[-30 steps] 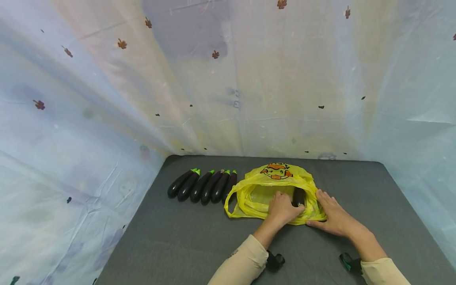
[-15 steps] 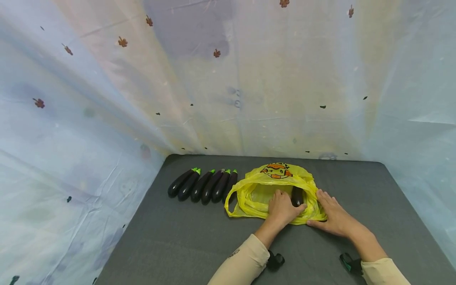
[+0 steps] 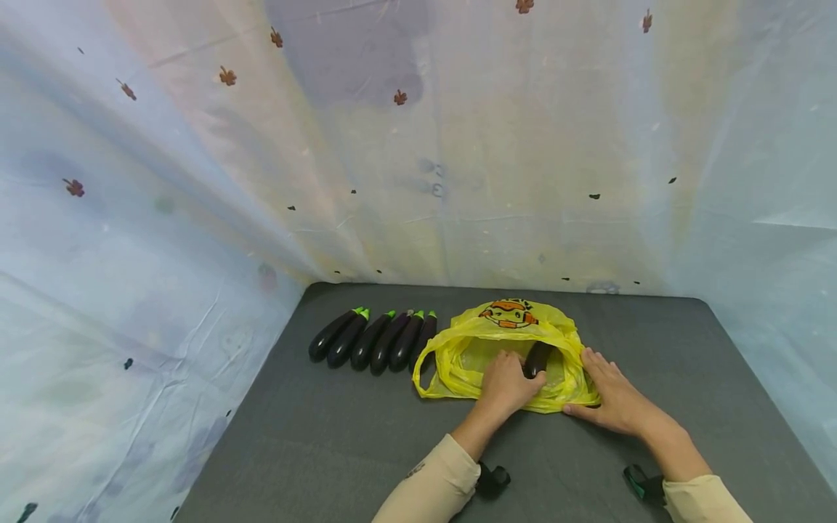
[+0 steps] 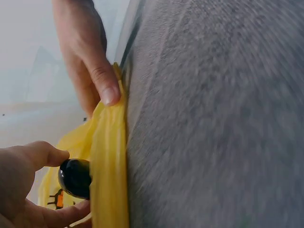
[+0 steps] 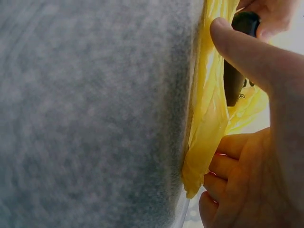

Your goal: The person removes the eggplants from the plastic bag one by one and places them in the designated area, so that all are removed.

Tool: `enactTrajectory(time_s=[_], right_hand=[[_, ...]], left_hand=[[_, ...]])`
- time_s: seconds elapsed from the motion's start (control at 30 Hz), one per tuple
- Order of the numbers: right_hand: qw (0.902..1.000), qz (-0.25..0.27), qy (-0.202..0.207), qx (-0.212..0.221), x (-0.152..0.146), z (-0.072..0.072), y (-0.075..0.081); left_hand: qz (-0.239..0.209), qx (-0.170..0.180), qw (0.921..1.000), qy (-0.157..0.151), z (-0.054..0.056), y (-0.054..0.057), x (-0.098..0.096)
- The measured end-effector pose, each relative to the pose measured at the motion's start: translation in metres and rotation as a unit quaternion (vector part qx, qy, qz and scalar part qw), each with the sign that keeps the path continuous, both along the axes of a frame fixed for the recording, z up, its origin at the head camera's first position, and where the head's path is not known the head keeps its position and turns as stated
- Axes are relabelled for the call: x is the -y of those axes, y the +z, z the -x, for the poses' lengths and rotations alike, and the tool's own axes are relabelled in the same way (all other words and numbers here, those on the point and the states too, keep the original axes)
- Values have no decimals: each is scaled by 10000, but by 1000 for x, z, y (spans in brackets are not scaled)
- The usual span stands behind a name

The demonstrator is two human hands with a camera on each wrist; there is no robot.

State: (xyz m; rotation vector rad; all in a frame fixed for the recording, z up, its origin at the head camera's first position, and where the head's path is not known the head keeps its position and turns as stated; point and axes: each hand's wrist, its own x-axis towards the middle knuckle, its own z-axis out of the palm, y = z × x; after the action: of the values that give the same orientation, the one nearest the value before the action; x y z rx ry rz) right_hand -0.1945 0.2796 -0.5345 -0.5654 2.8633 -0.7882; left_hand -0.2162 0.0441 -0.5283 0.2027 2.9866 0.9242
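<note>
A yellow plastic bag (image 3: 549, 325) with a cartoon print lies on the grey table, its mouth facing the person. Inside that mouth my left hand (image 3: 506, 383) grips a dark purple eggplant (image 3: 538, 359), thumb on one side and fingers on the other. The left wrist view shows the rounded end of the eggplant (image 4: 75, 176) between thumb and fingers. My right hand (image 3: 617, 399) rests spread against the right side of the bag, thumb on its lower rim and fingers along its edge. The right wrist view shows that thumb (image 5: 237, 45) against the yellow plastic (image 5: 209, 118).
Several eggplants (image 3: 369, 341) lie side by side in a row, green stems away from the person, just left of the bag. The grey table (image 3: 327, 443) meets a patterned curtain (image 3: 510, 240) at the back, and another stretch of it hangs on the left.
My left hand has shifted slightly left inside the bag, and the eggplant's near end has swung left with it. The right hand stays in place on the bag's right side.
</note>
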Motion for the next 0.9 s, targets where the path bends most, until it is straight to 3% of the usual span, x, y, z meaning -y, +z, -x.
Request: enactTrajectory(time_s=[0.13,0.37,0.5,0.9], right_hand=[[10000,-1,1,-3,0,0,1],[10000,-28,11,-18,0,-1,0],[10000,-9,8,-12,0,-2,-1],[10000,23,13,58,0,-2,0]], left_hand=[[-548,199,9983,-49,-2,5,13],[-1353,644,9886,-109,-5,12,36],[-1575,765,9844,-158,-6,14,48],[-1809,595,9809,-404,-9,20,81]])
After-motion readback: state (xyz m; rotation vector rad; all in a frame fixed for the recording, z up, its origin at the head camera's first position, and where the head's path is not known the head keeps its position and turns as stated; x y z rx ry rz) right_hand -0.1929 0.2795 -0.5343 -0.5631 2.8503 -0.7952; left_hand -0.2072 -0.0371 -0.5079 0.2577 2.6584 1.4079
